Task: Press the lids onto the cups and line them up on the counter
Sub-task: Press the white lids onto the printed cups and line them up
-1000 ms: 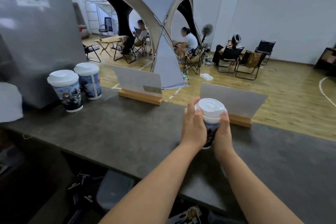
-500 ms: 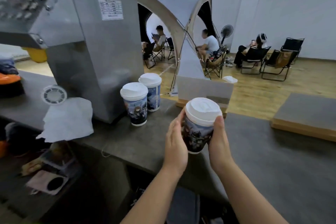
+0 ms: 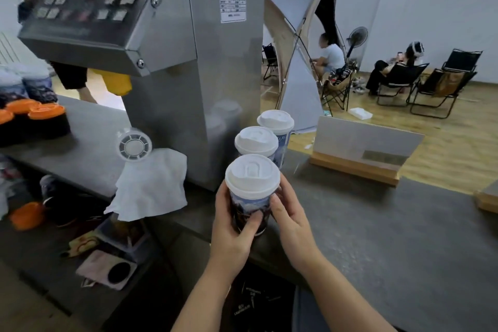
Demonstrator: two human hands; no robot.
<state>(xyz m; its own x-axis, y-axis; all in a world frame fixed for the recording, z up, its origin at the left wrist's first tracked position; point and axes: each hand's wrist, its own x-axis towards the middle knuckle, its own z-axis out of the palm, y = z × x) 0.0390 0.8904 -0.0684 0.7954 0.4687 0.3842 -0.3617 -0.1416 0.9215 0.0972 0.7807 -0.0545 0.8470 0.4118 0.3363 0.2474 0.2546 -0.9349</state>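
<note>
While both hands, left hand and right hand, wrap fingers around the third cup | lid on, near end of row | two lidded cups already lined up on table | left: set it down.

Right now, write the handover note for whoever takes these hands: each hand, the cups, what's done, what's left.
Left hand: wrapped around the near cup, thumb across its printed side.
Right hand: fingers on the same cup's other side.
The near cup has its white lid on and sits at the grey counter's front edge; whether its base rests on the counter cannot be told.
Two more lidded cups, the middle cup and the far cup, stand in a row behind it beside the steel machine.
Done: all three cups in view are lidded.
Left: set the near cup down in line, then let go.
</note>
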